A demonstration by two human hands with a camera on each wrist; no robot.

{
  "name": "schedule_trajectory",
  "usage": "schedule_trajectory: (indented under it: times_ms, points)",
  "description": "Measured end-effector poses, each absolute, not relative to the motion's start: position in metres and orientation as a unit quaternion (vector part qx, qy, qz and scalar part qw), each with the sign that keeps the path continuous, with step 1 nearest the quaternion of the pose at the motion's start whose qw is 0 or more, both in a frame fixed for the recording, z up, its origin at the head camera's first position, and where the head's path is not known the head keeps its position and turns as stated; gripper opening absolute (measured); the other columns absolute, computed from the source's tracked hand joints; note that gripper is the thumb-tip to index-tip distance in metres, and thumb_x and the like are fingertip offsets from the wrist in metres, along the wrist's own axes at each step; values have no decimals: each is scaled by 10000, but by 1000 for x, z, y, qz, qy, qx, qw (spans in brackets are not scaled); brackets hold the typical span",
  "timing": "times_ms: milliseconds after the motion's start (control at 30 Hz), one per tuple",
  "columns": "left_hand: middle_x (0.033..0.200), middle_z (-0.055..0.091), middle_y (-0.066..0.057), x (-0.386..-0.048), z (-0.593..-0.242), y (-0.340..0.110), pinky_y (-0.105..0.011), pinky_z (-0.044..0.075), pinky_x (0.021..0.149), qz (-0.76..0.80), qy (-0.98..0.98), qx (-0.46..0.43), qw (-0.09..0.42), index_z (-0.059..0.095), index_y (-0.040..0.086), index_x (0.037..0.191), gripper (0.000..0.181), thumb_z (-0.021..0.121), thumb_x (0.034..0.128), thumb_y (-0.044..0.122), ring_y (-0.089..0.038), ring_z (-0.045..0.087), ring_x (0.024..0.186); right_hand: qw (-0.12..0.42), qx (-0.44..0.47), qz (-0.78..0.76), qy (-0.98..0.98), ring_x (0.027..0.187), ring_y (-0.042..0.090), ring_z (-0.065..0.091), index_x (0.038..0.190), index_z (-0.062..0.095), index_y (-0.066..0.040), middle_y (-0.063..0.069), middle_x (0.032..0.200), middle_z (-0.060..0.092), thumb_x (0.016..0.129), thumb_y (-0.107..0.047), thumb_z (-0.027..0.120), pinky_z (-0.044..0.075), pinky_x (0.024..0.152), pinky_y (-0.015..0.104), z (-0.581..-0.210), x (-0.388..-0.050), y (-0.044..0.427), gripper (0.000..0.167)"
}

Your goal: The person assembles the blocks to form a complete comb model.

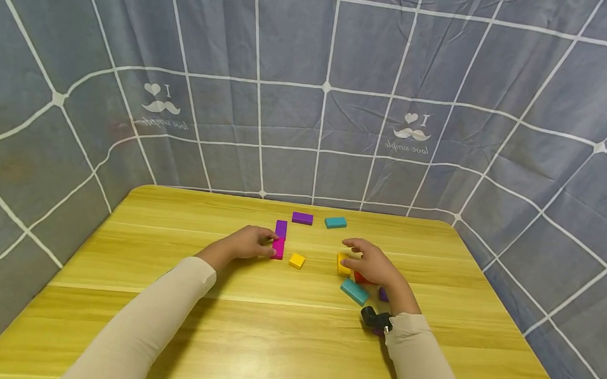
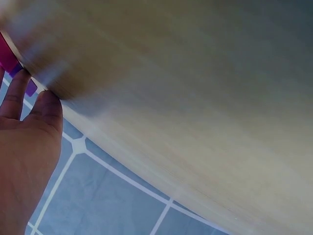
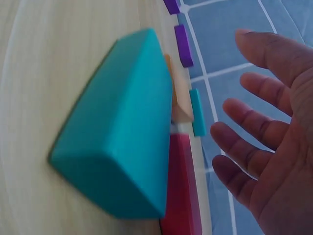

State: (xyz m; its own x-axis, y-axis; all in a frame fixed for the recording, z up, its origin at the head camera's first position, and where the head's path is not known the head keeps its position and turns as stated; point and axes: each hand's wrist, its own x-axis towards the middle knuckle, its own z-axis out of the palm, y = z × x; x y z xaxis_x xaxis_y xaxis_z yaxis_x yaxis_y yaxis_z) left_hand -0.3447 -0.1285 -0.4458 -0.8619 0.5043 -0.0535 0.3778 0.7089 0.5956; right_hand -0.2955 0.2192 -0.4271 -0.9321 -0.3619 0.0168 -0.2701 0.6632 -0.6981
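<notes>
My left hand [image 1: 246,243] pinches a magenta block [image 1: 278,248] between thumb and fingers; it lies end to end with a purple block [image 1: 281,229]. In the left wrist view, the hand [image 2: 32,132] has its fingertips beside the magenta block [image 2: 7,56]. Over a yellow block [image 1: 342,265] and a partly hidden red block [image 1: 362,279], my right hand [image 1: 377,267] hovers with fingers spread. The right wrist view shows that hand [image 3: 274,117] holding nothing, with a large teal block [image 3: 117,122] and the red block [image 3: 181,186] to its left.
A small yellow block [image 1: 297,261] lies between the hands. Farther back are a purple block [image 1: 302,218] and a teal block [image 1: 335,222]. Another teal block [image 1: 354,292] and a purple one [image 1: 383,294] lie by my right wrist. A grey curtain [image 1: 292,116] stands behind the wooden table [image 1: 253,337].
</notes>
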Motion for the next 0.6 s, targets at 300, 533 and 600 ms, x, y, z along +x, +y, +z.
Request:
schedule_trajectory:
  times_ms: [300, 533, 600]
  points:
    - [1353, 596, -139, -345, -446, -127, -483, 346, 1122, 301, 917, 236, 111, 635, 78, 1310, 437, 719, 920, 256, -342, 481, 1323, 67, -154, -375, 912, 1286, 394, 471, 1432, 498, -32, 157, 1442, 493, 950, -209, 684, 418, 1030, 569, -429, -290, 239, 546]
    - [1335, 606, -147, -343, -444, -127, -487, 354, 1115, 301, 917, 240, 106, 641, 74, 1297, 430, 721, 916, 257, -349, 492, 1310, 71, -158, -365, 915, 1266, 424, 476, 1429, 494, -13, 210, 1419, 497, 954, -207, 673, 432, 1008, 579, -429, -284, 256, 543]
    - [1330, 609, -147, -343, -444, -128, -488, 357, 1112, 300, 917, 242, 104, 643, 74, 1293, 428, 722, 915, 258, -350, 496, 1304, 76, -153, -365, 915, 1264, 419, 479, 1423, 506, -25, 207, 1400, 516, 952, -216, 677, 440, 1002, 570, -429, -282, 261, 536]
